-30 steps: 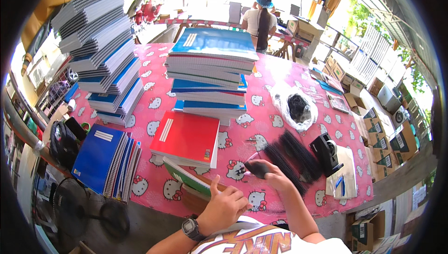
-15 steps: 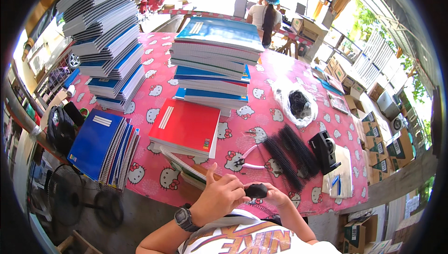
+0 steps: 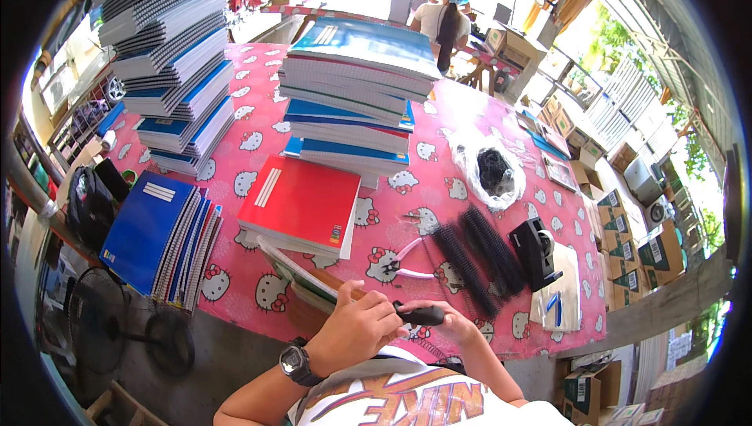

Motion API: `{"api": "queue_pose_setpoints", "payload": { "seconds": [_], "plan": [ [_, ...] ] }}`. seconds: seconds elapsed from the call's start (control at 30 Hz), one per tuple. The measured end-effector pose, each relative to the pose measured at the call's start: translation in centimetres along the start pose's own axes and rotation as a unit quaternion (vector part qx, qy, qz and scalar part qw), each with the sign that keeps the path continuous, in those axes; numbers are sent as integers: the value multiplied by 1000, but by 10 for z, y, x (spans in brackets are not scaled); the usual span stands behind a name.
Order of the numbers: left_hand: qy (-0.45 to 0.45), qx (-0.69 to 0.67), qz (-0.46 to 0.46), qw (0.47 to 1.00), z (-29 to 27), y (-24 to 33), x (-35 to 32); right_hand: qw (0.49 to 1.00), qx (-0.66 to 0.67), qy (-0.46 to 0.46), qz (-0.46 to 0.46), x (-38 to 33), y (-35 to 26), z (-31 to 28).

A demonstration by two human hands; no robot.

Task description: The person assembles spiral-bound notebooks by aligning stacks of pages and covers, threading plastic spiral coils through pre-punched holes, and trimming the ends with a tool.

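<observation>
My right hand (image 3: 453, 324) is closed round a black object (image 3: 423, 315) with a smooth rounded body and a narrower end; its exact kind cannot be told. My left hand (image 3: 364, 319), with a watch on the wrist, is held against that narrow end, its fingers curled and one digit raised. What its fingertips grip is hidden. A thin dark spiral coil (image 3: 427, 346) shows below the hands. Just left of my left hand, a notebook or stack of sheets (image 3: 301, 276) stands tilted at the table edge. Pliers with pale pink handles (image 3: 407, 262) lie beyond the hands.
A red-covered notebook stack (image 3: 301, 199), a taller stack (image 3: 356, 74), a leaning spiral-bound stack (image 3: 168, 66) and blue notebooks (image 3: 149, 222) cover the left. Black binding coils (image 3: 478, 261), a tape dispenser (image 3: 536, 254) and a plastic bag (image 3: 493, 171) lie right. A person (image 3: 444, 23) sits beyond.
Both hands have moved slightly left in the picture. The black object has turned, now showing a longer shape with its narrow end toward my left hand. The whole scene has shifted slightly left.
</observation>
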State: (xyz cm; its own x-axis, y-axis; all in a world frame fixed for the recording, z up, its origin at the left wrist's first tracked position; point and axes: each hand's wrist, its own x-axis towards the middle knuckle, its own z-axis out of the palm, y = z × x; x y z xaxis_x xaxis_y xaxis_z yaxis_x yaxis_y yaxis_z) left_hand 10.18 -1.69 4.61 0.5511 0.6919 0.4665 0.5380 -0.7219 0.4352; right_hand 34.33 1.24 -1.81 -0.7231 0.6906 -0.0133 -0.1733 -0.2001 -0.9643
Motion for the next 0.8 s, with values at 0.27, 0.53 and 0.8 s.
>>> {"api": "queue_pose_setpoints", "payload": {
  "seconds": [0.27, 0.53, 0.8],
  "plan": [
    [59, 18, -32, 998, -2, 1, -7, 987, -161, 1, 7, 12, -27, -2],
    [147, 45, -131, 979, 8, -13, -24, 940, -323, 103, 36, 22, -42, 14],
    [145, 39, -144, 978, -5, -15, -20, 966, -257, 26, -9, 32, -66, 9]
  ]
}}
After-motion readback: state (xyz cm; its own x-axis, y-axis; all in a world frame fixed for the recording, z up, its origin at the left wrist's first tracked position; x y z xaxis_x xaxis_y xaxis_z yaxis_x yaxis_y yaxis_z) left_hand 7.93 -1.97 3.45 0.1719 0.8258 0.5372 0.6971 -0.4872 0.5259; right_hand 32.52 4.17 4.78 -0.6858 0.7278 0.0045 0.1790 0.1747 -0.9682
